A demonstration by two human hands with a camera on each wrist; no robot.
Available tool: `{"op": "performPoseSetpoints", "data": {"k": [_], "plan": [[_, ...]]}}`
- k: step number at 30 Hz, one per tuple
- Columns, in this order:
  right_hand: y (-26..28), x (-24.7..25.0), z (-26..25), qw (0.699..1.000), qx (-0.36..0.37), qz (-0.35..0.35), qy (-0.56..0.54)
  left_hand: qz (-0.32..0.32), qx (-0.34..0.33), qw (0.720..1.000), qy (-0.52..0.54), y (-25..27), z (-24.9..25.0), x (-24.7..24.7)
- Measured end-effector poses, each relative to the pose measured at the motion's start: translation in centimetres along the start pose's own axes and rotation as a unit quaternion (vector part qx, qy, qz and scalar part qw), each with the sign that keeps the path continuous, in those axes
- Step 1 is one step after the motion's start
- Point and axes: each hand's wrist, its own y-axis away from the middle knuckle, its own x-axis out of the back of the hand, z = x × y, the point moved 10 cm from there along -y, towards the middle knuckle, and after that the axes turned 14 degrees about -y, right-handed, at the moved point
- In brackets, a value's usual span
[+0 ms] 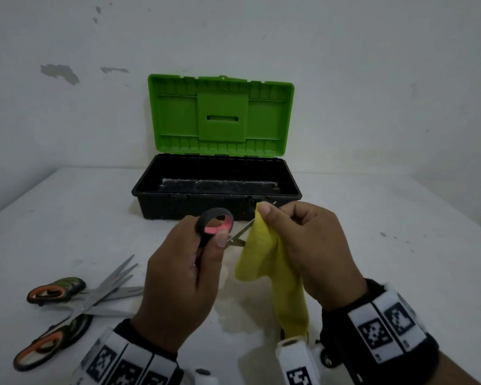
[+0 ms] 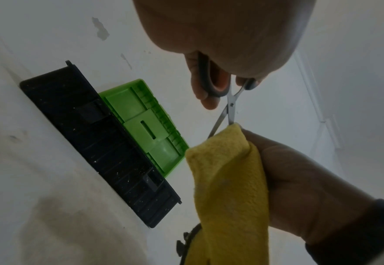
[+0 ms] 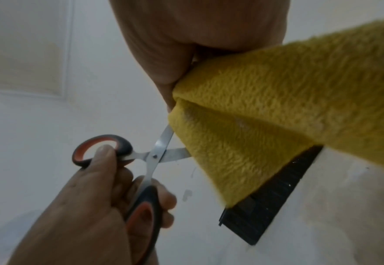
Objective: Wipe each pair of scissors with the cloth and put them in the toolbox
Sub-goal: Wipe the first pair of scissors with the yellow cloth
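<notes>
**Cloth on the blades, toolbox open behind**

While the left hand (image 1: 178, 276) gripped a small pair of scissors (image 3: 154, 156) by their black-and-red handles, the blades stood spread apart, pointing away from the person toward the toolbox (image 1: 217, 201). Its thumb lay across one handle loop and the fingers curled round the other, as the right wrist view showed plainly. The right hand (image 1: 314, 254) pinched a yellow cloth (image 1: 272, 270) between thumb and fingers, the fold of the cloth wrapped over the far part of one blade; the rest of the cloth hung down past the wrist. Both hands were held above the white counter (image 1: 372, 259), just in front of the toolbox.

That toolbox sat at the back of the counter, close to the white wall (image 1: 372, 79), its green lid (image 1: 220, 115) standing open and upright and its black tray showing a bare bottom. On the counter to the left, near the person's left wrist, lay two larger pairs of scissors with orange-and-dark handles (image 1: 67, 309), crossed one over the other with blades pointing toward the toolbox. Bands with black-and-white square markers (image 1: 383, 329) wrapped both wrists.
</notes>
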Motion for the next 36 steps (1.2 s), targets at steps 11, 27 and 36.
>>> {"op": "performPoseSetpoints", "data": {"k": [11,27,36], "plan": [[-1.0,0.9,0.3,0.999,-0.011,0.032,-0.035,0.005,-0.034,0.999,-0.021,-0.2,0.3,0.1],[1.8,-3.8,-0.4,0.995,0.027,-0.092,-0.001,0.03,0.03,0.999,-0.022,-0.7,-0.1,-0.4],[2.8,-5.4,-0.6,0.991,0.017,-0.129,-0.032,0.048,0.023,0.998,-0.042,-0.5,-0.2,0.4]]}}
